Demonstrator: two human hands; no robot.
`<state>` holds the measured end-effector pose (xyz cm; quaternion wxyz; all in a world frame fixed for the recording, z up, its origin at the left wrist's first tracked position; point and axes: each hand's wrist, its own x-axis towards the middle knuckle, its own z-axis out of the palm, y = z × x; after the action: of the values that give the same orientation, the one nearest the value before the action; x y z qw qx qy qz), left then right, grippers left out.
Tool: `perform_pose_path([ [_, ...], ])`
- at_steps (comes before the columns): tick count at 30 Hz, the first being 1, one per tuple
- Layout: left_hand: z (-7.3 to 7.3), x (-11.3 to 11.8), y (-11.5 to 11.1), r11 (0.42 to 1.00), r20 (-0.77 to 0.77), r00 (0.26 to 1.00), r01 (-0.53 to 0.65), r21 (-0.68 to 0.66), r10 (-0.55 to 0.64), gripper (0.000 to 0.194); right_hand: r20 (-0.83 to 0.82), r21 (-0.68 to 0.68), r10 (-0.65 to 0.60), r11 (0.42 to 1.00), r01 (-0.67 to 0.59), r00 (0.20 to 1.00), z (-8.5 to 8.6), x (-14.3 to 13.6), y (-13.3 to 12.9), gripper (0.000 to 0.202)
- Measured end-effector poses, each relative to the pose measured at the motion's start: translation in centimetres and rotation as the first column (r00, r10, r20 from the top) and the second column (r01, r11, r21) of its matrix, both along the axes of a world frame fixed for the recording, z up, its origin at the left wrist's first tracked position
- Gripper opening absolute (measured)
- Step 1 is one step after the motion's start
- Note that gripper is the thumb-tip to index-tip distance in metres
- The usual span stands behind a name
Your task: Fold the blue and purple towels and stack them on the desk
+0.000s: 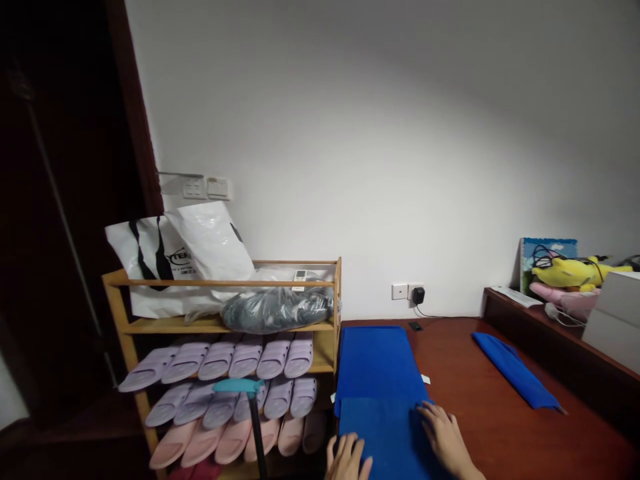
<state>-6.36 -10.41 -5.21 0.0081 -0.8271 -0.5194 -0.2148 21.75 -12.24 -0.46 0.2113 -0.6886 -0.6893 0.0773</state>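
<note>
Blue cloth (pixel 377 363) lies flat and folded on the reddish-brown wooden surface (pixel 450 353), beside the shoe rack. My left hand (pixel 347 459) rests at the cloth's near left part, its fingers spread and the palm cut off by the lower frame edge. On the right edge of the cloth lies my right hand (pixel 445 437), fingers apart, with the fingertips touching the fabric. Small white tags stick out from both sides of the cloth. A narrow folded blue piece (pixel 517 373) lies apart, farther right on the wood.
At left, a wooden rack (pixel 227 283) holds white bags (pixel 210 243) and rows of slippers (pixel 233 360). A teal-topped black handle (pixel 255 420) stands before it. A raised ledge at right bears a yellow plush (pixel 570 273) and white boxes (pixel 615 320).
</note>
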Motion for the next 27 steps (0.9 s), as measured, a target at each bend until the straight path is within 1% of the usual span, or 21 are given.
perform_pose_path([
  [2, 3.2, -0.5, 2.3, 0.999, 0.012, 1.000, 0.010, -0.045, -0.009, 0.037, -0.007, -0.019, -0.021, 1.000, 0.021, 1.000, -0.8, 0.6, 2.0, 0.047],
  [3, 4.5, -0.6, 3.5, 0.996, 0.009, 1.000, 0.005, -0.084, -0.005, 0.038, -0.004, -0.033, -0.040, 0.999, 0.039, 0.999, -1.4, 0.8, 2.9, 0.047],
  [4, 5.6, -0.7, 4.6, 0.990, 0.000, 1.000, 0.006, -0.138, -0.006, 0.040, 0.003, -0.044, -0.058, 0.997, 0.058, 0.998, -1.9, 1.0, 3.6, 0.048],
  [5, 6.3, -0.8, 5.6, 0.981, -0.012, 1.000, 0.008, -0.195, -0.011, 0.043, 0.013, -0.051, -0.075, 0.996, 0.076, 0.997, -2.4, 1.2, 4.2, 0.048],
  [6, 6.7, -0.8, 6.5, 0.969, -0.023, 0.999, 0.016, -0.248, -0.022, 0.047, 0.024, -0.056, -0.092, 0.994, 0.093, 0.996, -2.9, 1.3, 4.7, 0.048],
  [7, 6.8, -0.8, 7.2, 0.957, -0.029, 0.999, 0.024, -0.290, -0.034, 0.052, 0.032, -0.058, -0.107, 0.992, 0.109, 0.994, -3.1, 1.4, 5.0, 0.050],
  [9, 6.6, -0.8, 8.2, 0.942, -0.024, 0.999, 0.029, -0.334, -0.039, 0.059, 0.039, -0.059, -0.127, 0.990, 0.129, 0.991, -3.3, 1.7, 5.5, 0.052],
  [12, 6.0, -1.1, 9.3, 0.928, 0.013, 1.000, 0.014, -0.372, -0.010, 0.060, 0.031, -0.063, -0.141, 0.988, 0.143, 0.990, -3.1, 2.1, 6.1, 0.047],
  [14, 5.8, -1.4, 10.1, 0.915, 0.041, 0.999, -0.002, -0.403, 0.021, 0.050, 0.016, -0.070, -0.139, 0.988, 0.140, 0.990, -2.8, 2.4, 6.5, 0.036],
  [16, 5.8, -1.8, 11.0, 0.903, 0.066, 0.997, -0.014, -0.429, 0.046, 0.036, -0.017, -0.072, -0.126, 0.990, 0.125, 0.992, -2.5, 2.8, 6.9, 0.027],
  [19, 5.9, -2.6, 12.1, 0.899, 0.109, 0.993, 0.009, -0.438, 0.044, 0.025, -0.111, -0.051, -0.061, 0.997, 0.055, 0.992, -2.1, 3.3, 7.3, 0.025],
  [21, 6.0, -3.2, 12.3, 0.908, 0.146, 0.989, 0.053, -0.416, 0.009, 0.022, -0.181, -0.026, -0.009, 1.000, 0.004, 0.983, -2.1, 3.5, 7.2, 0.027],
  [23, 5.8, -3.7, 12.0, 0.916, 0.172, 0.985, 0.094, -0.390, -0.028, 0.023, -0.230, -0.004, 0.022, 1.000, -0.024, 0.973, -2.4, 3.4, 6.9, 0.028],
  [25, 5.4, -4.0, 11.2, 0.920, 0.177, 0.983, 0.112, -0.376, -0.048, 0.029, -0.257, 0.006, 0.031, 1.000, -0.030, 0.966, -3.1, 3.2, 6.3, 0.031],
  [27, 4.9, -4.0, 10.4, 0.921, 0.167, 0.985, 0.112, -0.372, -0.052, 0.040, -0.284, 0.025, 0.032, 0.999, -0.026, 0.958, -3.9, 3.1, 5.6, 0.035],
])
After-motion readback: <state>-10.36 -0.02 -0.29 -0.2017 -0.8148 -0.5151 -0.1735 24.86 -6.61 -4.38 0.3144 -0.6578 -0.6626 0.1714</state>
